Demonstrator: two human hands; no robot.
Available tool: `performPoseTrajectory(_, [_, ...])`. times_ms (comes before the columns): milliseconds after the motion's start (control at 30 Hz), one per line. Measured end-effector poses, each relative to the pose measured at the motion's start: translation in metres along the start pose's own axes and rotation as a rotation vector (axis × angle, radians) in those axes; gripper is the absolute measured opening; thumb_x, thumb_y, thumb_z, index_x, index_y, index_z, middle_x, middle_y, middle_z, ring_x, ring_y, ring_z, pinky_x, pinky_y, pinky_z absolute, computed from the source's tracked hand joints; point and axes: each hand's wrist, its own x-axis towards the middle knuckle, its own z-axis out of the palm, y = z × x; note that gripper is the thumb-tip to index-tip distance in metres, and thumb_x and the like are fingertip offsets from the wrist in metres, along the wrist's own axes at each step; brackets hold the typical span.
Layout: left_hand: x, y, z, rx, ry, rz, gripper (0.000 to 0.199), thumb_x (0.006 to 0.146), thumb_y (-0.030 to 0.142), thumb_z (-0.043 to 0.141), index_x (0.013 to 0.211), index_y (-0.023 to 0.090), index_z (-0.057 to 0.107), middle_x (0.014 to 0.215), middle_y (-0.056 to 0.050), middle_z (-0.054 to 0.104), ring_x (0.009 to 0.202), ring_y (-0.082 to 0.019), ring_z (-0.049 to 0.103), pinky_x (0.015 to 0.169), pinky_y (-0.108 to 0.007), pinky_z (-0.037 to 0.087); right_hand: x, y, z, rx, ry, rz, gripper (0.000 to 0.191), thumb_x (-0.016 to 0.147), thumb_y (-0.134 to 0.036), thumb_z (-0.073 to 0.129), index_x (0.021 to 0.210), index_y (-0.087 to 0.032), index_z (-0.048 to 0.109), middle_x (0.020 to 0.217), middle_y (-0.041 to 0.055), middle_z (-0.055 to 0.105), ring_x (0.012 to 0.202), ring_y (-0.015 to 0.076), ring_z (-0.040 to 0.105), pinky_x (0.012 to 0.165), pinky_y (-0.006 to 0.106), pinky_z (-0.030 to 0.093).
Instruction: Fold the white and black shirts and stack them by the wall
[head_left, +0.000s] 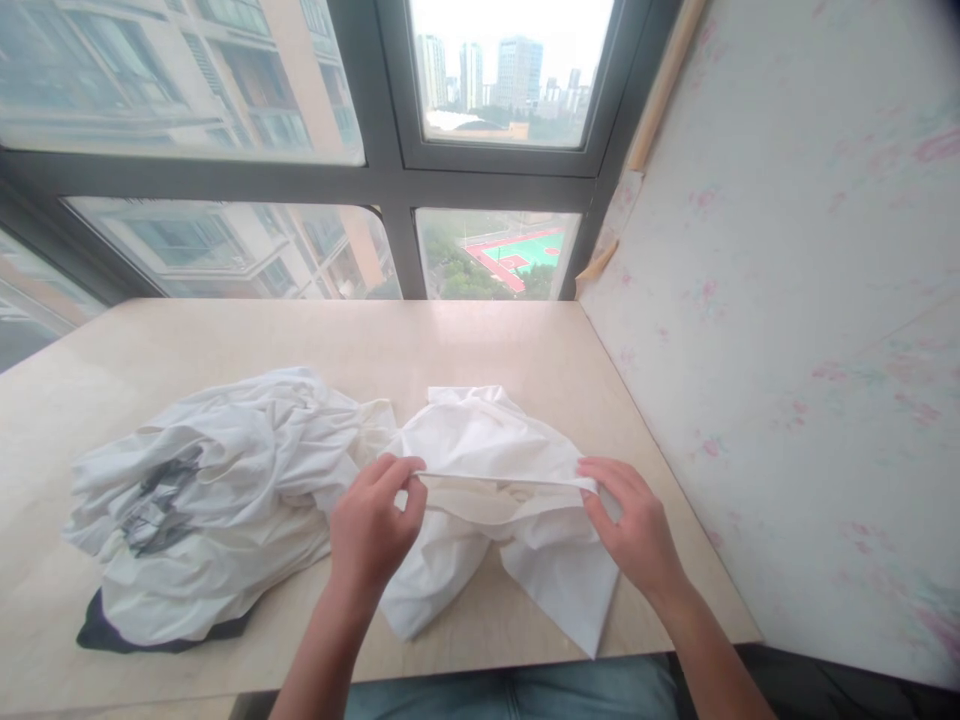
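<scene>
At the frame's lower centre, our left hand (379, 515) and right hand (628, 518) pinch the white garment (487, 437) at two spots along one edge, thumbs against fingers, seemingly to keep it straight, while the clothes pile (251, 450) lies at left, likely leaving them room.

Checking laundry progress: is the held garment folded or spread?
Loosely spread: the garment lies wide, its edge stretched between left hand and right hand.

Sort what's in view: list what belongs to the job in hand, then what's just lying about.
In use:
- white garment, its edge held by the left hand and right hand
- light tabletop beneath it

Lying about, untouched:
- white fabric heap
- dark cloth, partly under the heap
</scene>
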Motion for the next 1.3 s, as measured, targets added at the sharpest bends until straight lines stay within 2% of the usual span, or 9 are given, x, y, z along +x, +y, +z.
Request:
performPoseTrajectory(100, [0.003,-0.001,-0.012,-0.086,0.052,0.105,0.014,0.087,0.020,0.053,0.085,0.020,0.067,0.094,-0.005,0.063,0.089,-0.020,0.060,0.082,-0.031,0.044,0.003,-0.002,-0.001,0.001,0.060,-0.003,0.022,0.091,-0.024,0.054,0.108,-0.021,0.068,0.113,0.0086,0.069,0.109,0.0236,0.063,0.098,0.041,0.051])
performPoseTrajectory(200, [0.004,-0.005,-0.020,-0.245,-0.031,0.172,0.013,0.090,0.024,0.053,0.083,0.018,0.064,0.106,-0.008,0.064,0.101,-0.021,0.060,0.092,-0.033,0.045,0.006,-0.003,-0.003,0.060,0.012,0.039,0.023,0.094,-0.026,0.051,0.106,-0.022,0.070,0.107,0.0064,0.073,0.104,0.0227,0.066,0.094,0.039,0.052])
performPoseTrajectory(300, [0.004,-0.009,-0.024,-0.408,-0.187,0.114,0.019,0.095,0.027,0.049,0.084,0.019,0.061,0.080,0.000,0.064,0.076,-0.013,0.060,0.073,-0.022,0.046,0.009,-0.005,-0.007,0.191,-0.120,0.170,0.027,0.097,-0.034,0.049,0.108,-0.022,0.071,0.107,0.0058,0.074,0.102,0.0223,0.068,0.090,0.034,0.054])
performPoseTrajectory(400, [0.003,-0.011,-0.024,-0.424,-0.237,0.012,0.027,0.096,0.035,0.049,0.078,0.019,0.060,0.062,0.005,0.053,0.057,-0.009,0.048,0.058,-0.020,0.039,0.013,-0.006,-0.013,0.314,-0.242,0.311,0.036,0.098,-0.043,0.047,0.117,-0.021,0.069,0.110,0.0073,0.074,0.101,0.0234,0.069,0.084,0.032,0.056])
performPoseTrajectory(600, [0.007,-0.014,-0.024,-0.442,-0.359,-0.097,0.037,0.093,0.048,0.051,0.074,0.018,0.063,0.060,0.004,0.051,0.056,-0.010,0.043,0.054,-0.021,0.034,0.027,-0.006,-0.033,0.454,-0.493,0.300,0.044,0.090,-0.054,0.059,0.116,-0.021,0.070,0.117,0.0082,0.072,0.109,0.0261,0.067,0.089,0.034,0.056])
performPoseTrajectory(767, [0.014,-0.026,-0.021,-0.403,-0.506,-0.124,0.037,0.089,0.054,0.055,0.084,0.019,0.067,0.063,0.003,0.055,0.061,-0.012,0.047,0.059,-0.021,0.037,0.031,-0.001,-0.049,0.423,-0.702,0.231,0.050,0.080,-0.043,0.074,0.127,-0.026,0.066,0.127,0.0073,0.068,0.113,0.0260,0.065,0.099,0.039,0.053])
performPoseTrajectory(867, [0.015,-0.035,-0.019,-0.398,-0.552,-0.102,0.038,0.088,0.055,0.055,0.085,0.019,0.067,0.068,0.003,0.058,0.064,-0.012,0.049,0.062,-0.021,0.038,0.029,0.007,-0.048,0.349,-0.630,0.258,0.035,0.087,-0.040,0.065,0.118,-0.025,0.071,0.118,0.0072,0.071,0.104,0.0237,0.068,0.093,0.037,0.054])
performPoseTrajectory(1067, [0.009,-0.045,-0.016,-0.353,-0.560,-0.076,0.038,0.085,0.055,0.061,0.080,0.018,0.064,0.062,0.005,0.049,0.060,-0.010,0.043,0.055,-0.020,0.032,0.023,0.027,-0.032,0.143,-0.237,0.375,0.028,0.089,-0.043,0.058,0.097,-0.020,0.072,0.099,0.0080,0.074,0.089,0.0224,0.068,0.077,0.032,0.054])
performPoseTrajectory(1300, [0.007,-0.050,-0.023,-0.460,-0.680,0.095,0.031,0.094,0.043,0.052,0.079,0.018,0.066,0.076,-0.001,0.060,0.073,-0.013,0.055,0.069,-0.022,0.044,0.017,0.044,-0.023,0.025,-0.093,0.303,0.030,0.091,-0.044,0.053,0.096,-0.021,0.071,0.100,0.0089,0.072,0.090,0.0223,0.066,0.079,0.034,0.051])
